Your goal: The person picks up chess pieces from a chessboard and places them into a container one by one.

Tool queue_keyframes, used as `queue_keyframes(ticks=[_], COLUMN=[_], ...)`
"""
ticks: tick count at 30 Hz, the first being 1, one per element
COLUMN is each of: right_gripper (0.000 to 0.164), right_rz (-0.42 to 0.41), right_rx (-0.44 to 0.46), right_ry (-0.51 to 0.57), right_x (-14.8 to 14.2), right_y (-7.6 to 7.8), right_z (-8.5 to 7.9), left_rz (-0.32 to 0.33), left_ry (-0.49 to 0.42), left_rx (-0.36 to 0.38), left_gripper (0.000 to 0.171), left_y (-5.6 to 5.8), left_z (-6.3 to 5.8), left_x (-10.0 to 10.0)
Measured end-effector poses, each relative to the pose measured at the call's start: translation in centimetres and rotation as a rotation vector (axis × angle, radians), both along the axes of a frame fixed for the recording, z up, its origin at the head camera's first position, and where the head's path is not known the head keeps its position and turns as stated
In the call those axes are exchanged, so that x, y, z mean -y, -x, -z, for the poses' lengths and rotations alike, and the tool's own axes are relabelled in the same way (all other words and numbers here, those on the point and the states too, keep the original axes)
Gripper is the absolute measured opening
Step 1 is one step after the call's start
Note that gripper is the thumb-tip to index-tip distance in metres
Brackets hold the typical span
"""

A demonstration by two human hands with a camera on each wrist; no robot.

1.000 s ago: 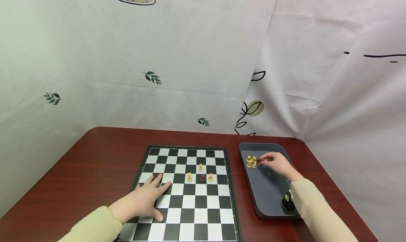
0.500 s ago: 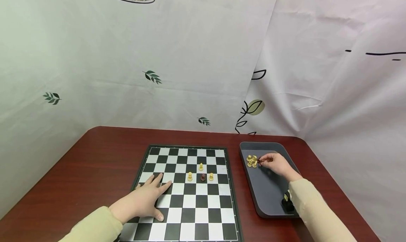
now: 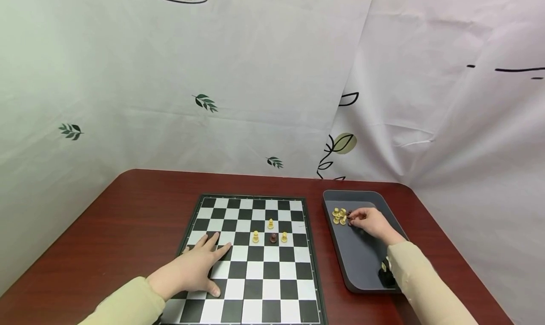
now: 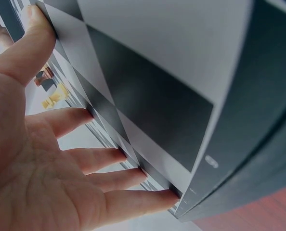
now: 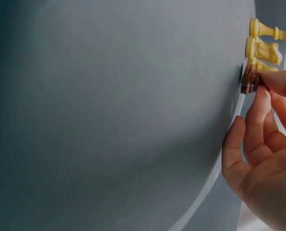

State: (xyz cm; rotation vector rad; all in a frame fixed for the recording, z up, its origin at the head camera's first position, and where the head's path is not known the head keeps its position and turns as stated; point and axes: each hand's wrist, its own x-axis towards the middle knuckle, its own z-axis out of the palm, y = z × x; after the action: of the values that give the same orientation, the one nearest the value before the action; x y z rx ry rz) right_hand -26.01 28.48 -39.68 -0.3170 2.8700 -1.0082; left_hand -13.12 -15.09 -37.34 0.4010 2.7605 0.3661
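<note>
My left hand (image 3: 191, 270) lies with spread fingers on the left side of the black-and-white chessboard (image 3: 255, 268), fingertips on the squares. On the board stand three yellow chess pieces, pawn-like in shape: a left one (image 3: 255, 237), a far one (image 3: 270, 223) and a right one (image 3: 284, 237). A dark brown piece (image 3: 274, 238) stands between the left and right ones. Over in the grey tray (image 3: 362, 263), my right hand (image 3: 370, 223) pinches a brown chess piece (image 5: 250, 79) between thumb and fingers. Its top is hidden by them. Yellow chess pieces (image 3: 339, 216), one a knight (image 5: 266, 52), cluster right beside it.
The tray's raised rim (image 3: 336, 254) runs to the right of the board on the dark red table (image 3: 106, 235). Near my right sleeve (image 3: 421, 273), a black item (image 3: 386, 275) shows in the tray's near right part. A white patterned cloth (image 3: 255, 79) hangs behind the table.
The head view shifts very slightly. Both hands keep their places, the left on the board and the right at the brown chess piece in the tray.
</note>
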Motion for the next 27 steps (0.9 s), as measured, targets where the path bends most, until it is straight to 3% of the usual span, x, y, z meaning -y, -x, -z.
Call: queue_keyframes(ticks=[27], right_gripper=[0.014], right_rz=[0.007], right_rx=[-0.006], right_ry=[-0.003], right_x=[0.15], right_y=[-0.09], right_z=[0.17], left_rz=[-0.005], left_ry=[-0.005], left_rx=[-0.004], left_gripper=[0.106], left_y=[-0.08], left_z=[0.01], left_x=[-0.02])
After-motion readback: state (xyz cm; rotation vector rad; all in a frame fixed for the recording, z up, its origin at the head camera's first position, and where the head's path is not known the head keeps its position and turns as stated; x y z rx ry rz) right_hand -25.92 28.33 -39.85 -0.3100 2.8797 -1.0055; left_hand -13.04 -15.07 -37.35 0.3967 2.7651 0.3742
